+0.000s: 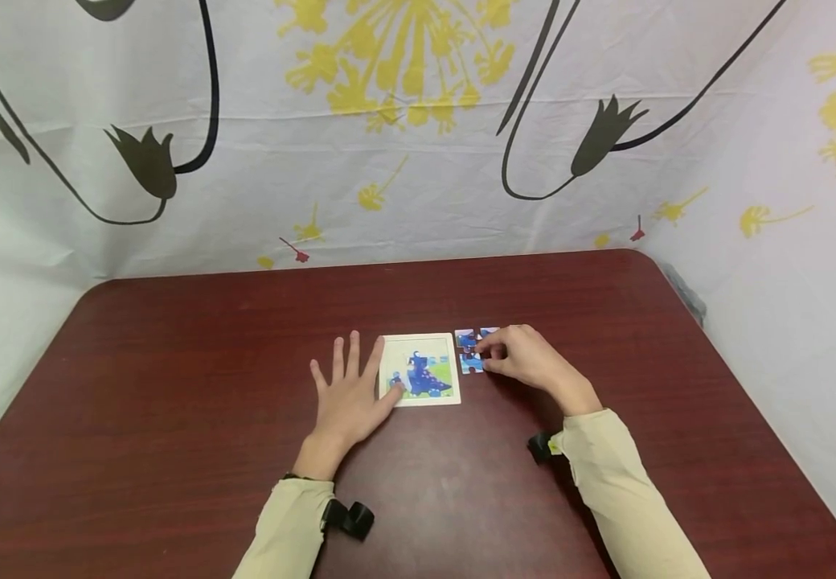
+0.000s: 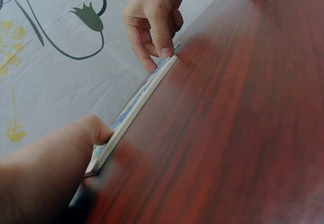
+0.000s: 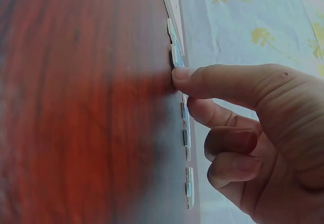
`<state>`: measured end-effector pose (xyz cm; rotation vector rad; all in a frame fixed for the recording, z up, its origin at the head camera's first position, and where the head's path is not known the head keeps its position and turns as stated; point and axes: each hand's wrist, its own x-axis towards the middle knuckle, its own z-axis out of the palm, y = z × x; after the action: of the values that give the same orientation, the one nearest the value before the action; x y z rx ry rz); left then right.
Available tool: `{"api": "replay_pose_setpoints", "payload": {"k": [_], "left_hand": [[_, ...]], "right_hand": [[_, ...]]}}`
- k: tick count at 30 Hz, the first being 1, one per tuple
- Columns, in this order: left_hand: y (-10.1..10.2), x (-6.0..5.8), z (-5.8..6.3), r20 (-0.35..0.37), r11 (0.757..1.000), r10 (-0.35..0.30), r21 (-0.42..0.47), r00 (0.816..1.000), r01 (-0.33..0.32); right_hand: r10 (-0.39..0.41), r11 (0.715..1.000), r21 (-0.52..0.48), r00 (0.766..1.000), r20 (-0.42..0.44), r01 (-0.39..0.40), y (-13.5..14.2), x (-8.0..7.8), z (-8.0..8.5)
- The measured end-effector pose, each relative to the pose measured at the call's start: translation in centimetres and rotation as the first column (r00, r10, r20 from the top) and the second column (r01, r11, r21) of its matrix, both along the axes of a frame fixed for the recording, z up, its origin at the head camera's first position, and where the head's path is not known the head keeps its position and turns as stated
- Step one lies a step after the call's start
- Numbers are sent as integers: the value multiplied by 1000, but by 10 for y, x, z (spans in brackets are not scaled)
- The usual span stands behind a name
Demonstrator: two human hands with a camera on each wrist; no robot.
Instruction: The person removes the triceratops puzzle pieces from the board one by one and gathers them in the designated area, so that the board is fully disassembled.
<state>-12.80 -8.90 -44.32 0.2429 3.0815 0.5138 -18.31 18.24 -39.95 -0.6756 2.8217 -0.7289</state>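
A square puzzle board (image 1: 419, 402) with a pale frame lies on the table, its inside partly covered by a picture with a blue figure on green. My left hand (image 1: 346, 404) lies with fingers spread at the board's left side, its thumb resting over the lower left of the frame. Just right of the board, several small jigsaw pieces (image 1: 465, 338) lie close together. My right hand (image 1: 534, 362) pinches at one jigsaw piece (image 3: 175, 56) with thumb and index finger, the other fingers curled. The right fingers cover part of the pieces in the head view.
Beneath everything is a dark red-brown wooden table (image 1: 172, 386) with rounded far corners. Behind and to the right hangs a white cloth (image 1: 418, 193) printed with yellow and grey flowers. Both wrists carry small black cameras.
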Motion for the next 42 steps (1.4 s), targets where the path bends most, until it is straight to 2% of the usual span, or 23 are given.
{"api": "replay_pose_setpoints", "payload": {"k": [12,18,24,27,30,35,42], "left_hand": [[0,0,-1,0,1000,-3,-4,1000,3],[0,0,-1,-5,1000,1,-2,1000,-1],[0,0,-1,8,1000,2,-11,1000,-2],[0,0,1,3,1000,0,-11,1000,0],[1,0,4,6,1000,-9,-12,1000,9],[1,0,6,18,1000,-21,-19,1000,21],[0,2,5,25,1000,-11,-16,1000,11]], "right_hand": [[8,1000,3,1000,-13,-8,0,1,2],[14,999,-29,1000,-9,-15,-2,4,10],[87,993,-68,994,-71,-92,-20,8,21],[142,987,-66,988,-61,-146,-36,8,23],[159,986,-47,987,-8,-159,-50,6,21],[130,991,-22,989,67,-128,-66,4,12],[130,991,-13,991,31,-130,-74,5,3]]}}
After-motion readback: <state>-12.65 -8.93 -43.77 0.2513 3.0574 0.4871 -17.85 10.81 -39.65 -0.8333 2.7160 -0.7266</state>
